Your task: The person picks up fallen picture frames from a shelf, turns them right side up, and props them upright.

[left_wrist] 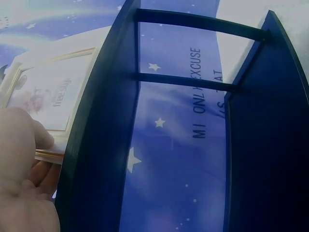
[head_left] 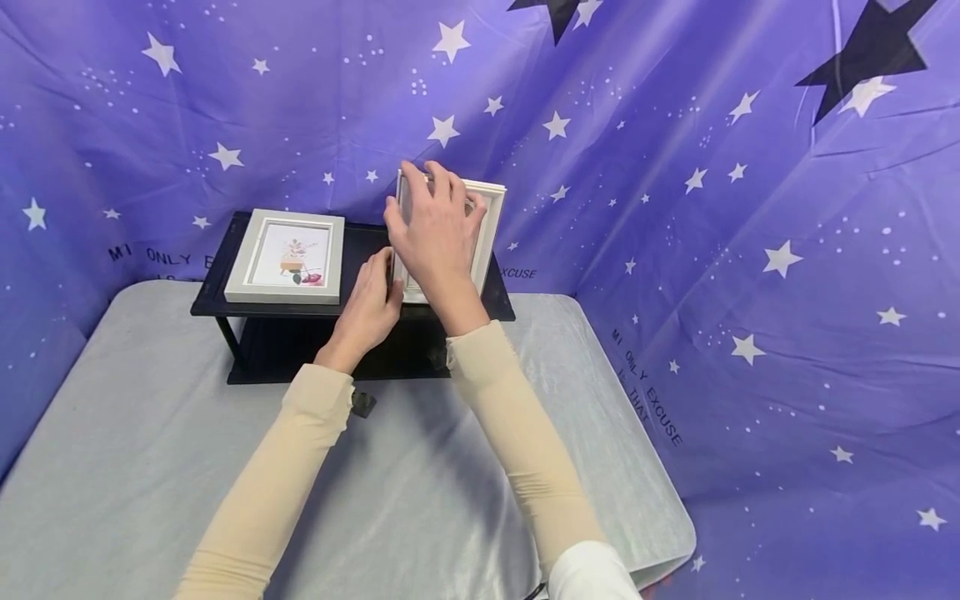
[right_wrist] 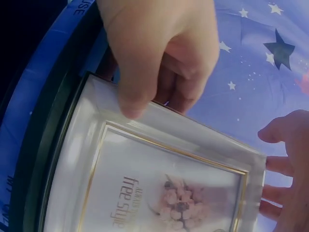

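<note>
A white picture frame (head_left: 489, 237) stands nearly upright at the right end of a black two-tier shelf (head_left: 363, 250). Its front, in the right wrist view, shows pink flowers and "free style" lettering inside a gold line. My left hand (head_left: 367, 304) grips the frame's left side low down; in the left wrist view the thumb (left_wrist: 44, 137) lies on the front with fingers behind. From above, my right hand (head_left: 438, 233) curls its fingers over the top edge and hides much of the frame. In the right wrist view, the right hand's fingers (right_wrist: 277, 193) reach behind that edge.
A second, pale picture frame (head_left: 337, 258) lies flat on the shelf's left half, with a figure and a rose in it. The shelf stands on a grey cloth-covered table (head_left: 135, 433). Purple star-printed curtains (head_left: 720, 275) hang close behind and on both sides.
</note>
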